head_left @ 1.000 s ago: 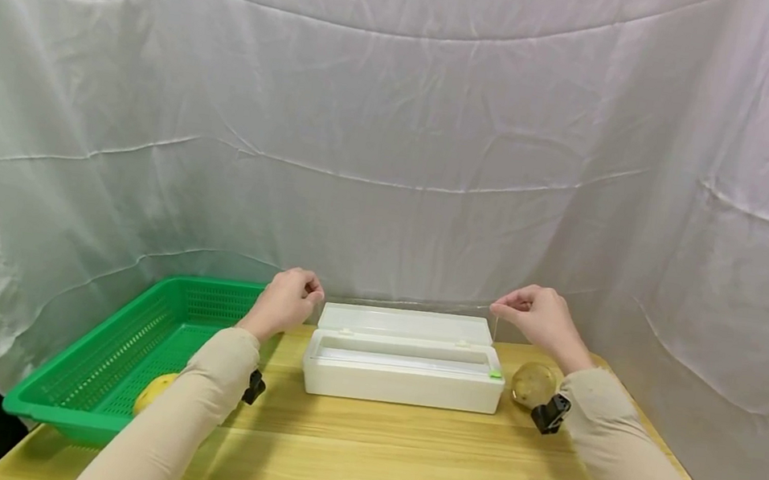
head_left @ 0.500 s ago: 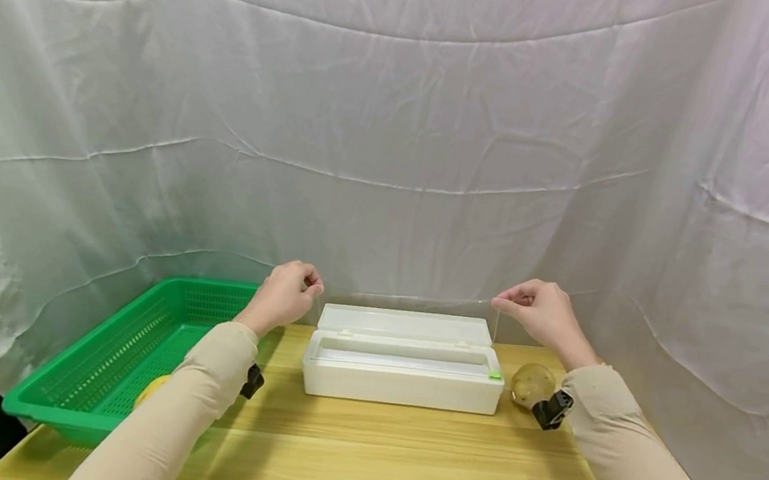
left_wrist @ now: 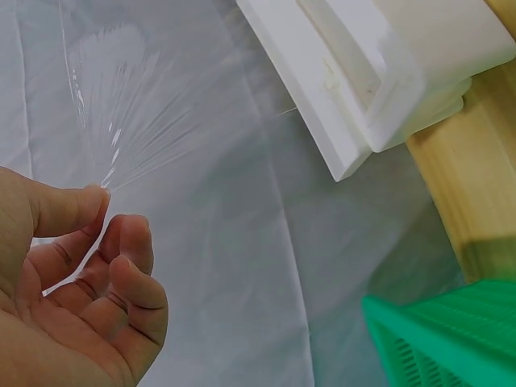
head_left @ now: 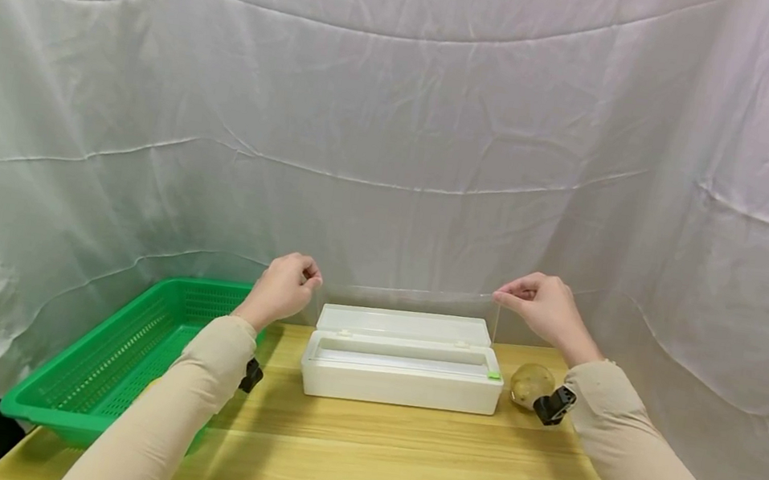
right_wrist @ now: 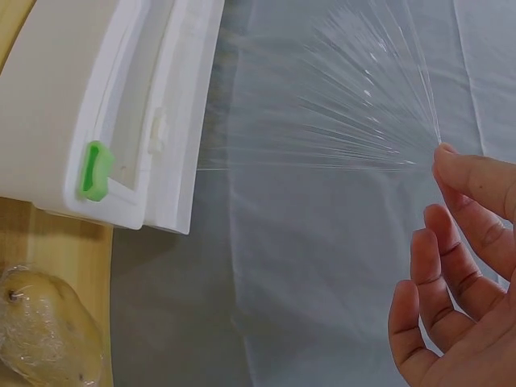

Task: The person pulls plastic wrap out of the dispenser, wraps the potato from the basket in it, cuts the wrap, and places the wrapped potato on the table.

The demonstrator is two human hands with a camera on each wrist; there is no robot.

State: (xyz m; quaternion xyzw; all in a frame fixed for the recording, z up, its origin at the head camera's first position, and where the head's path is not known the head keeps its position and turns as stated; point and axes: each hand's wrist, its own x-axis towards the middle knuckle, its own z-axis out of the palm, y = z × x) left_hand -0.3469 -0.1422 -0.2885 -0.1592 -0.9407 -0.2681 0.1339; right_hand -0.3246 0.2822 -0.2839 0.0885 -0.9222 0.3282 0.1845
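Observation:
Clear plastic wrap stretches between the two raised hands, its creases fanning out from the pinched corners. My left hand pinches one corner between thumb and index finger, as the left wrist view shows. At the opposite corner my right hand does the same, its other fingers loosely curled. Below and between the hands stands a white wrap dispenser box with its lid tipped back. A small green slider sits at the box's right end. The wrap runs down towards the box.
A potato covered in plastic wrap lies right of the box. On the left is a green plastic basket; something yellow in it is mostly hidden by the left sleeve. Grey cloth hangs behind the wooden table.
Both hands have risen slightly, the left also drifting a little left, and more wrap now shows above the lid. The box and the potato stay in place.

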